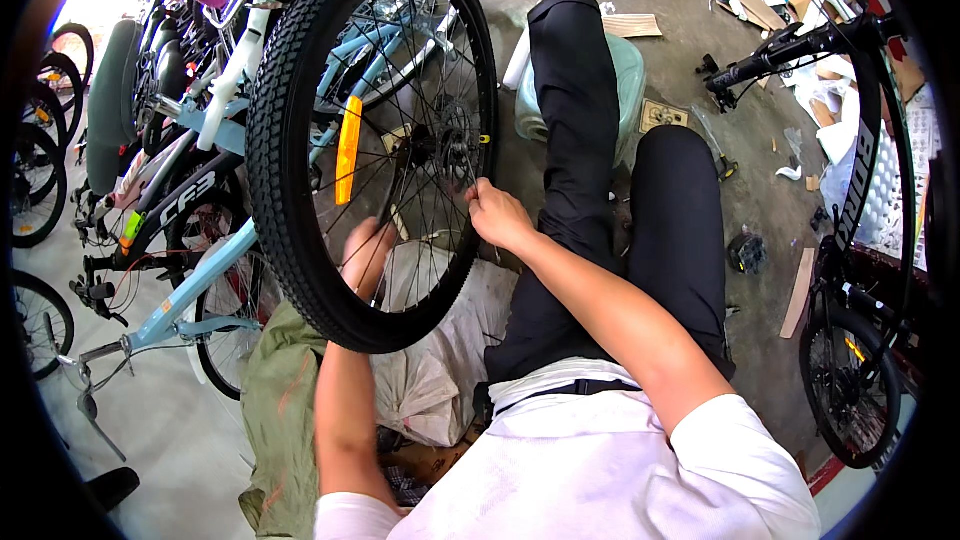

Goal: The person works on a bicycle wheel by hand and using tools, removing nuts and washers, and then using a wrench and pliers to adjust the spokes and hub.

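A bicycle wheel [372, 145] with a knobby black tyre stands upright before me, with an orange reflector [348, 150] among its spokes. On its right side a disc brake rotor [460, 140] sits at the hub. My left hand [368, 252] reaches behind the tyre and shows through the spokes, slightly blurred. Its fingers are bent near a dark bar running up to the hub; I cannot name that bar. My right hand [500, 214] is closed in a pinch at the wheel's right side, just below the rotor. Whatever its fingertips hold is too small to tell.
A light blue bicycle frame [190, 285] and several parked bicycles crowd the left. To the right stands a black bicycle [862, 180], with cardboard and packing scraps [835, 90] behind it. A pale green plastic stool [628, 75] is beyond my leg; whitish sacking [430, 395] lies below the wheel.
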The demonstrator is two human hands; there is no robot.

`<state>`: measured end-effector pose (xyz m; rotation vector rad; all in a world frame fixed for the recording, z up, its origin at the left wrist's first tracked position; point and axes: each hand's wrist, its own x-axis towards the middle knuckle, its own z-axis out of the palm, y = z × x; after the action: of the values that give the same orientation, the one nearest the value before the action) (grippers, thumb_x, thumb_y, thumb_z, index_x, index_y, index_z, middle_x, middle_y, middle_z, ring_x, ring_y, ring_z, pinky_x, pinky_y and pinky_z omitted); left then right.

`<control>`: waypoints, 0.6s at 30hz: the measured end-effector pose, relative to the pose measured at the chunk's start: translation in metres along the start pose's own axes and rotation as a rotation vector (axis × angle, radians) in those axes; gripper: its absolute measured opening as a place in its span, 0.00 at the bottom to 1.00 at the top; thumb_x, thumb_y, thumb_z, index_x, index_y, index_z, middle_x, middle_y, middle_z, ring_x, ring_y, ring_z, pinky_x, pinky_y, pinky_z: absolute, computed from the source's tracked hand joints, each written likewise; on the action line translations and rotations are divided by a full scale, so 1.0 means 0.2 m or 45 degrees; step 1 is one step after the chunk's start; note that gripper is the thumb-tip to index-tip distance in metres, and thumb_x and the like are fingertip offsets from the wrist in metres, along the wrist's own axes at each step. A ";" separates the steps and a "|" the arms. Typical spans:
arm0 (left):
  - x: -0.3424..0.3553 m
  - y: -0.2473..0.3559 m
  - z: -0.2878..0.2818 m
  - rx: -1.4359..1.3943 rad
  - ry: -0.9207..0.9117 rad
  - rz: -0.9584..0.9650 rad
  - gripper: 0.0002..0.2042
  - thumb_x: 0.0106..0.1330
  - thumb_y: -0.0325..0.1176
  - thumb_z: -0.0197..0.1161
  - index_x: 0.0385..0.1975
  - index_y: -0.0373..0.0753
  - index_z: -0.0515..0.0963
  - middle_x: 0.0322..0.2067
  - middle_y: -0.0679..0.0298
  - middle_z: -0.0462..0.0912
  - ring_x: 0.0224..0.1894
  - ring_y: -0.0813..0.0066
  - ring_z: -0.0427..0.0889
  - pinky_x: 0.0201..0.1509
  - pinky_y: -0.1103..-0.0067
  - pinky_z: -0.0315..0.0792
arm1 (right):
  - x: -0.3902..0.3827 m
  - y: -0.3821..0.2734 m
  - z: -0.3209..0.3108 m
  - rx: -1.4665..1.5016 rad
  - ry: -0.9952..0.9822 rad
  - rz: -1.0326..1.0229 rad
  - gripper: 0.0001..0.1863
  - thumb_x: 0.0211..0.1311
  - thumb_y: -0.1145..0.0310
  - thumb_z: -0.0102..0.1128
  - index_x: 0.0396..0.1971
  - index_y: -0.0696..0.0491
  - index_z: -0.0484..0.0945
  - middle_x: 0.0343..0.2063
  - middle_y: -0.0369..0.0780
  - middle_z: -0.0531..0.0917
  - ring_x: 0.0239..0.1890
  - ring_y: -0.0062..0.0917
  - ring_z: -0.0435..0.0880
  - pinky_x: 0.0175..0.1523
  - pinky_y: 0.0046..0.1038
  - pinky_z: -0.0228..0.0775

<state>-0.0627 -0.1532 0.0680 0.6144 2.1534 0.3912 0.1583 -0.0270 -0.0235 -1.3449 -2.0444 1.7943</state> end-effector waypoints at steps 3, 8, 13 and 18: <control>-0.04 0.06 0.11 -0.333 -0.107 0.006 0.10 0.73 0.40 0.56 0.32 0.42 0.74 0.17 0.70 0.69 0.15 0.78 0.66 0.20 0.78 0.63 | 0.02 0.01 -0.02 -0.024 0.040 0.042 0.13 0.66 0.67 0.47 0.46 0.53 0.74 0.43 0.51 0.85 0.49 0.49 0.83 0.54 0.46 0.73; -0.02 0.05 0.06 -0.073 -0.118 0.167 0.11 0.74 0.39 0.56 0.32 0.40 0.72 0.17 0.70 0.67 0.17 0.78 0.66 0.20 0.77 0.63 | 0.00 -0.03 -0.02 -0.013 -0.033 0.065 0.14 0.65 0.67 0.47 0.47 0.57 0.74 0.44 0.51 0.84 0.52 0.49 0.81 0.56 0.45 0.71; -0.03 0.06 0.07 -0.097 -0.059 0.274 0.12 0.73 0.40 0.57 0.31 0.40 0.73 0.18 0.71 0.68 0.20 0.82 0.67 0.25 0.79 0.62 | 0.01 -0.01 -0.02 -0.003 -0.021 0.048 0.14 0.65 0.67 0.47 0.47 0.57 0.74 0.45 0.51 0.84 0.52 0.49 0.81 0.56 0.45 0.71; -0.09 0.12 0.13 0.048 -0.085 0.169 0.10 0.73 0.38 0.58 0.33 0.41 0.71 0.18 0.73 0.68 0.18 0.80 0.67 0.21 0.78 0.61 | 0.02 -0.02 -0.01 -0.022 0.027 -0.007 0.13 0.66 0.67 0.47 0.47 0.54 0.74 0.44 0.51 0.85 0.51 0.48 0.82 0.56 0.46 0.73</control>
<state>-0.0260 -0.1419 0.0745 0.7839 2.0671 0.3965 0.1543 -0.0229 -0.0220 -1.3562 -2.0557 1.7562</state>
